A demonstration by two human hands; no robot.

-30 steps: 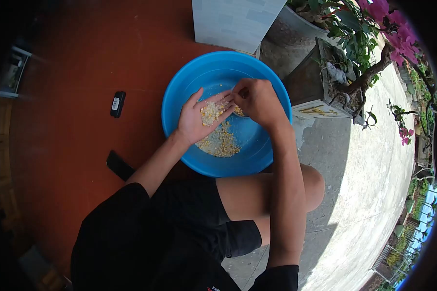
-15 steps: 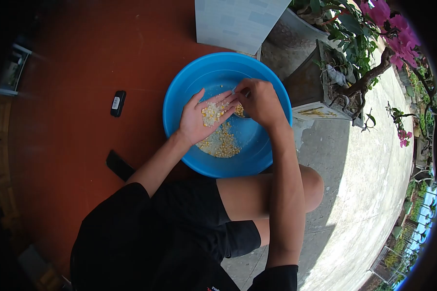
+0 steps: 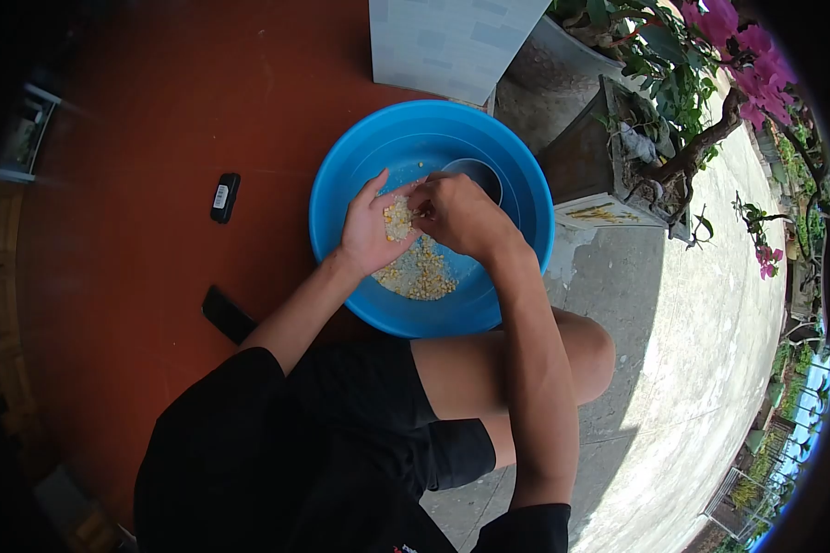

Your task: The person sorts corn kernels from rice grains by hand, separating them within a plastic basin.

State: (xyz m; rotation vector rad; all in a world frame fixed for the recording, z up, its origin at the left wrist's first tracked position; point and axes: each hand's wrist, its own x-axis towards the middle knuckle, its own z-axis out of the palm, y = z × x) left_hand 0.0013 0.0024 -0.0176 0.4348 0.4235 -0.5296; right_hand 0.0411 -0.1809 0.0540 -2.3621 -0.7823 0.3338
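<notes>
My left hand (image 3: 369, 230) lies palm up over a blue basin (image 3: 341, 286), with white and yellow grains (image 3: 397, 219) on the palm and its thumb spread. Over its fingers is my right hand (image 3: 461, 217), fingertips pinched at the grains; what they hold is too small to make out. A round metal bowl (image 3: 484, 175) stands inside the basin, partly hidden behind my right hand. More yellow and pale grains (image 3: 424, 275) are heaped on the basin floor below my hands.
On the red floor (image 3: 138, 258) at the left lie a small black device with a white label (image 3: 224, 197) and a black phone (image 3: 228, 314). A tiled block (image 3: 443, 41) is behind the basin. Right of it stand planters (image 3: 581, 166) with pink flowers (image 3: 765, 78). My bent knee (image 3: 586, 355) is near the rim.
My right hand has moved left from above the metal bowl to the grains in my left palm, uncovering more of the bowl. My left hand has hardly moved.
</notes>
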